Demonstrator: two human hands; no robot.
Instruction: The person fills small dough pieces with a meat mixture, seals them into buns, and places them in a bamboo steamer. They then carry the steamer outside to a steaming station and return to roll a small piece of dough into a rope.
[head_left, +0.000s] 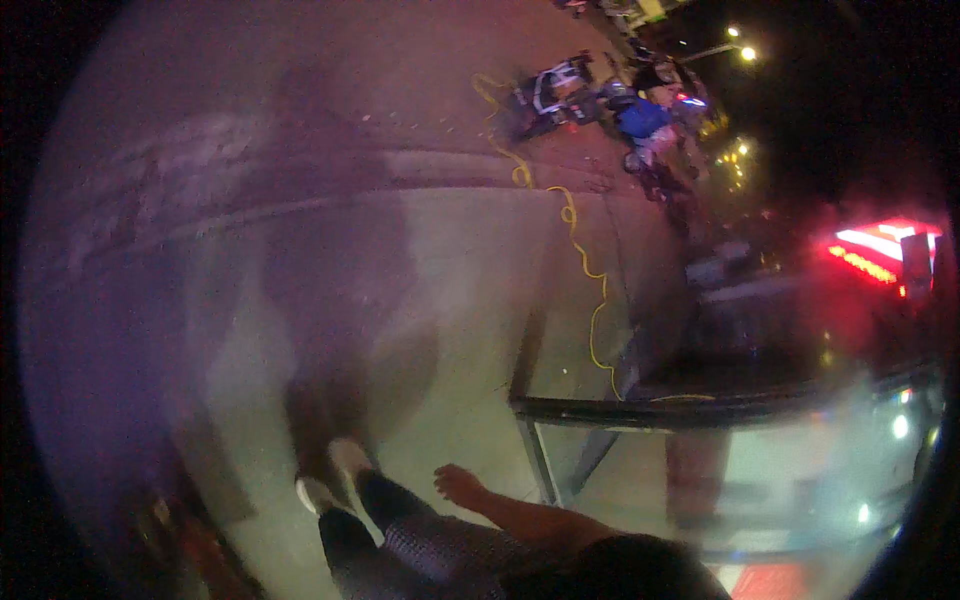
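Observation:
My right hand (459, 486) hangs beside my legs with its fingers loosely curled and nothing visible in it. A dark-framed glass panel (622, 480), perhaps a door, stands to the right of that hand, apart from it. Below me are my legs in dark leg coverings (390, 499) and my light-coloured shoes (347, 455) on pale pavement (465, 405). My left hand is out of view. Down at the lower left, a blurred brownish shape (206, 551) may be someone's limb; I cannot tell.
A yellow coiled hose or cord (581, 247) runs across the ground from the glass panel's frame (600, 409) towards a parked motorcycle (559, 90). Near it is a person in blue (645, 118). A lit red sign (874, 251) and street lamps (748, 54) glow in the dark.

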